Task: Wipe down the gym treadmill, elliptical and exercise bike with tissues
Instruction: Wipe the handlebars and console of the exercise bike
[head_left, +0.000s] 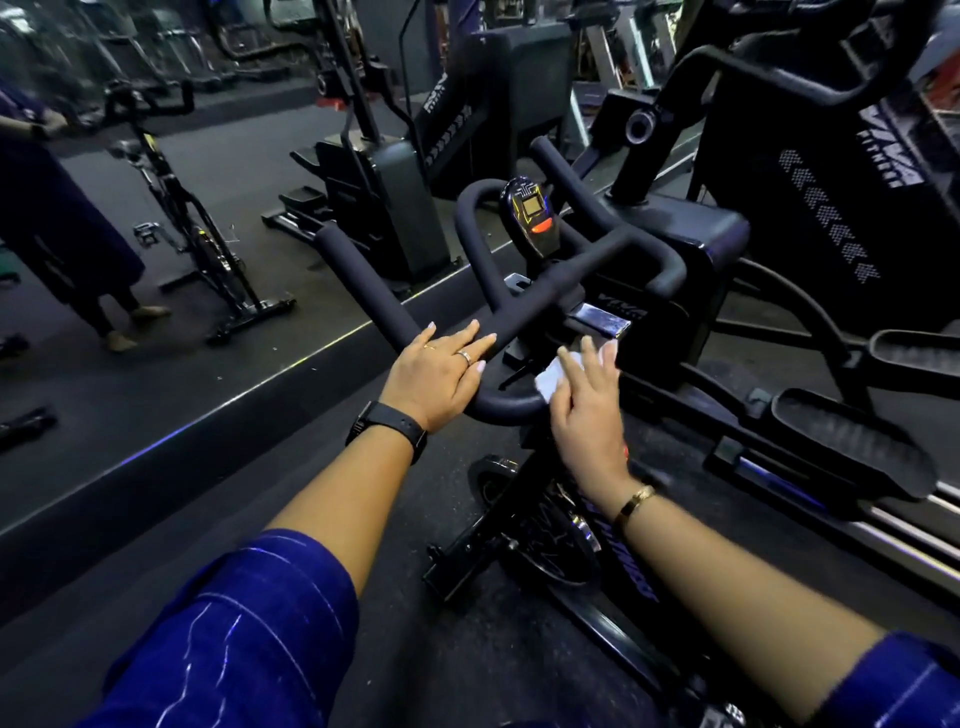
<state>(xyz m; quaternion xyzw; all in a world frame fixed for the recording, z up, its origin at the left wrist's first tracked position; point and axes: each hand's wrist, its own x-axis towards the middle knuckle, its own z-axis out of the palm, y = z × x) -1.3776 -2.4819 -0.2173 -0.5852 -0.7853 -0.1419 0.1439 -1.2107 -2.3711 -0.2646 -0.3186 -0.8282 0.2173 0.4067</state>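
Left hand lies flat, grip apart, steadying the exercise bike handlebar; right hand, blurred, seemingly flat-fingered too, presses a tissue against it.

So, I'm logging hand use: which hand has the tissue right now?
The right hand, the one with the gold bracelet, presses the white tissue to the bike handlebar. The left hand, with the black watch, rests bare on it.

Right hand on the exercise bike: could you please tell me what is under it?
A white tissue sticks out beneath the right hand, against the black handlebar. The rest of the tissue and the bar below the palm are covered.
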